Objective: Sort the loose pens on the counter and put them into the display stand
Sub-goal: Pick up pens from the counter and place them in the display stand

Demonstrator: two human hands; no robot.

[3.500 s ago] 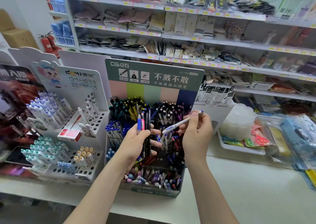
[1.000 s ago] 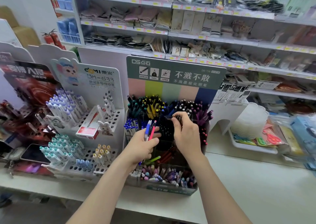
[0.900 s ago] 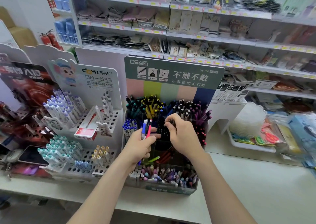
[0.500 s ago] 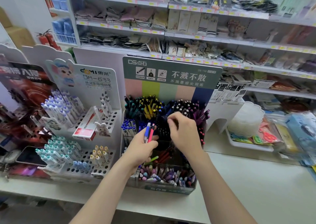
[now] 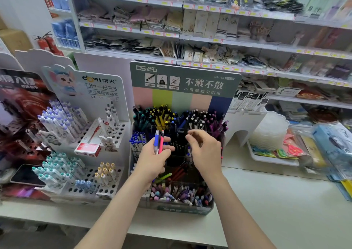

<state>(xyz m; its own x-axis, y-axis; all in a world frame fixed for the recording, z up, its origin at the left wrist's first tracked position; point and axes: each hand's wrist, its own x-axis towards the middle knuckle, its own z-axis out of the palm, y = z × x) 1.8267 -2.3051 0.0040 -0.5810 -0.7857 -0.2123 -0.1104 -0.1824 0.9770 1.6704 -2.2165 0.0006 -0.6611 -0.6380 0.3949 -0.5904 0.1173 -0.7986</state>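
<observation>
Several pens (image 5: pixel 159 142) gripped by left hand (image 5: pixel 152 159), right hand (image 5: pixel 206 149) slack, above white counter (image 5: pixel 276 201), shelves (image 5: pixel 228 43) behind.

Can't tell if the right hand (image 5: pixel 206 153) is pinching anything; it covers the display stand's (image 5: pixel 182 208) middle slots. The left hand (image 5: pixel 152 159) hides its pens' (image 5: pixel 159 140) lower halves. The blue packaging (image 5: pixel 335 144) far right is blurry and cropped.
</observation>
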